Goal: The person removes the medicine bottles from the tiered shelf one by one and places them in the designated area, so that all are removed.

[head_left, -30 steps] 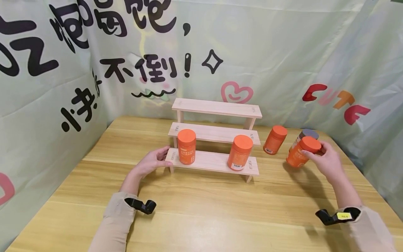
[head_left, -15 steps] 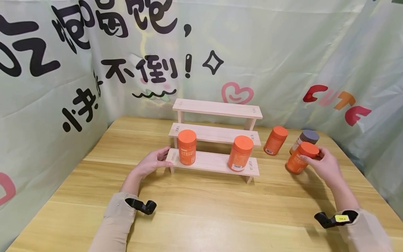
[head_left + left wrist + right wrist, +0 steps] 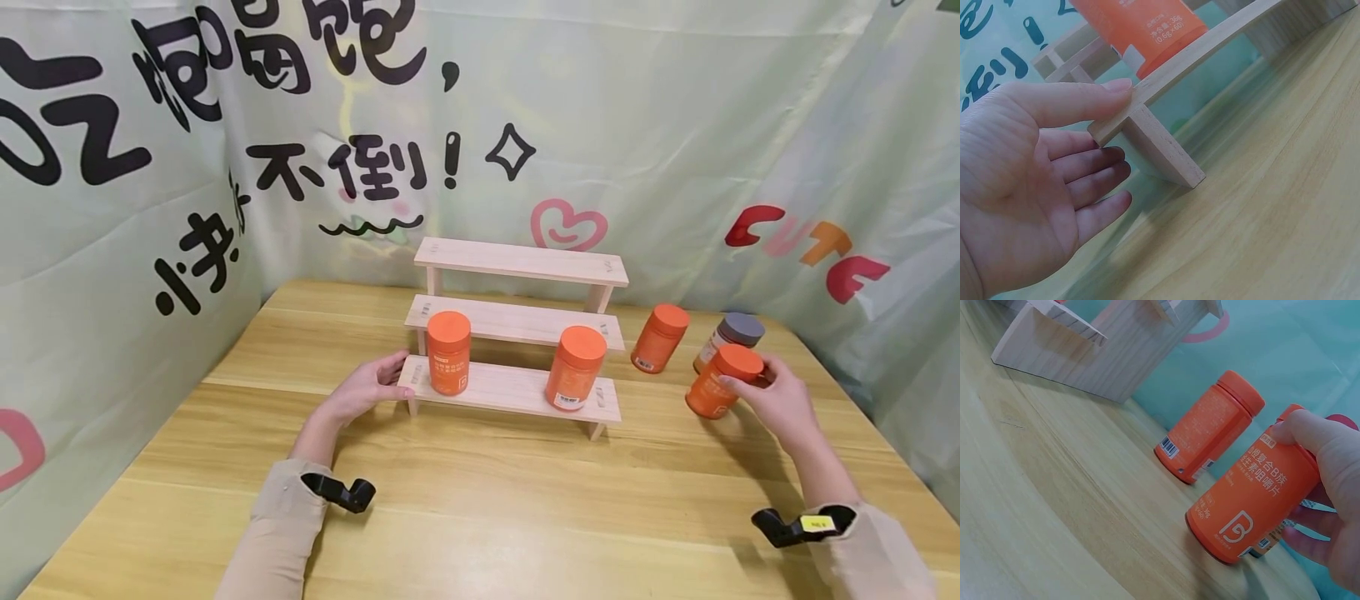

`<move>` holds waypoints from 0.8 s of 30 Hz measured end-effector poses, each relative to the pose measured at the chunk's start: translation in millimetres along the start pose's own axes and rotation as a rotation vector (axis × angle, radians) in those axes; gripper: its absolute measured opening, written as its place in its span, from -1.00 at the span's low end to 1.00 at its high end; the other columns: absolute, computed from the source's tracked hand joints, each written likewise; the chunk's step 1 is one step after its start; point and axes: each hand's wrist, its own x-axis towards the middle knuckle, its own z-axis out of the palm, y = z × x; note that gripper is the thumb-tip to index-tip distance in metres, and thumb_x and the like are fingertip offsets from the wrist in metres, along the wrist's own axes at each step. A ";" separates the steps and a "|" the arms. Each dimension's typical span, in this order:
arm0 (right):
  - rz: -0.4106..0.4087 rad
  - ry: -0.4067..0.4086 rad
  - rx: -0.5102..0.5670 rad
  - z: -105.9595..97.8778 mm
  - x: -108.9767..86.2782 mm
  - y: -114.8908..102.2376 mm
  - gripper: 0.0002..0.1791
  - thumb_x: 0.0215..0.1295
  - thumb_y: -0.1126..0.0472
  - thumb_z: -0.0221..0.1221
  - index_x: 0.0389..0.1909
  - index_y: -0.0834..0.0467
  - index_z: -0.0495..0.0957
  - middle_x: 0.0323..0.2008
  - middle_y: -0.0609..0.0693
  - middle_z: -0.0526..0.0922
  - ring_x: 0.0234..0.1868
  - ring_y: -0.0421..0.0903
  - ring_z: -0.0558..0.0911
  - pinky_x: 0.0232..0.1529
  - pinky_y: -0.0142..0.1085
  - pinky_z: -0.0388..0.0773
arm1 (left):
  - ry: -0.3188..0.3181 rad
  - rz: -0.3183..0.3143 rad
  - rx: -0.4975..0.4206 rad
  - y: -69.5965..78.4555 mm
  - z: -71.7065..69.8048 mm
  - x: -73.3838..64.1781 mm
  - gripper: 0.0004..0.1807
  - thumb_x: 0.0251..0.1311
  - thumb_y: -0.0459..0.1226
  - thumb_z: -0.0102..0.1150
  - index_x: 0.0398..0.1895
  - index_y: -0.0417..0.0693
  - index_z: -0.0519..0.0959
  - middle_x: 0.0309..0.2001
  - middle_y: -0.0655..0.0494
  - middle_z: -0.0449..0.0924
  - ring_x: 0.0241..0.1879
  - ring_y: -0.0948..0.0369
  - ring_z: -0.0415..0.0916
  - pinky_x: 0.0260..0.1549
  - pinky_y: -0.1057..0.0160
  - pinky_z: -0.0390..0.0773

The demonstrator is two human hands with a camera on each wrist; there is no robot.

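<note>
1 orange jar (image 3: 716, 387) is gripped by the right hand (image 3: 783, 400), the thumb on its upper side near the lid and the other fingers curled behind it. It is at the right of the counter (image 3: 487, 517); I cannot tell whether its base touches the wood. White print and a logo face the right wrist camera.

The left hand (image 3: 367, 390) pinches the left end of the lowest shelf (image 3: 506, 390) of a 3-tier wooden rack (image 3: 517, 321): thumb on top, index finger at the end edge, the other 3 fingers loosely spread below.

2 more orange jars stand upright on that shelf, well apart: the left shelf jar (image 3: 449, 354) is near the pinched end, the right shelf jar (image 3: 576, 368) near the opposite end. A 4th, the rear orange jar (image 3: 660, 340), stands on the counter between the rack and the gripped jar, a little farther back. Just behind the gripped jar is 1 jar with a grey-blue lid (image 3: 738, 331), its lower part partly hidden.

Both forearms wear beige sleeves, each with 1 black wrist camera (image 3: 341, 493). A pale green cloth (image 3: 645, 125) hangs behind, printed with dark characters, a pink heart and the coloured word CUTE.
</note>
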 end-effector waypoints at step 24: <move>-0.082 -0.056 0.305 -13.3 2.6 27.4 -0.40 0.24 0.13 0.19 0.25 0.21 0.24 -0.23 -0.49 0.40 -0.23 -0.59 0.42 -0.30 -0.69 0.39 | 0.009 -0.023 0.003 -0.2 0.3 0.0 -0.11 0.09 -0.35 0.24 0.38 -0.41 -0.07 0.37 -0.33 -0.03 0.33 -0.15 0.01 0.29 -0.03 0.04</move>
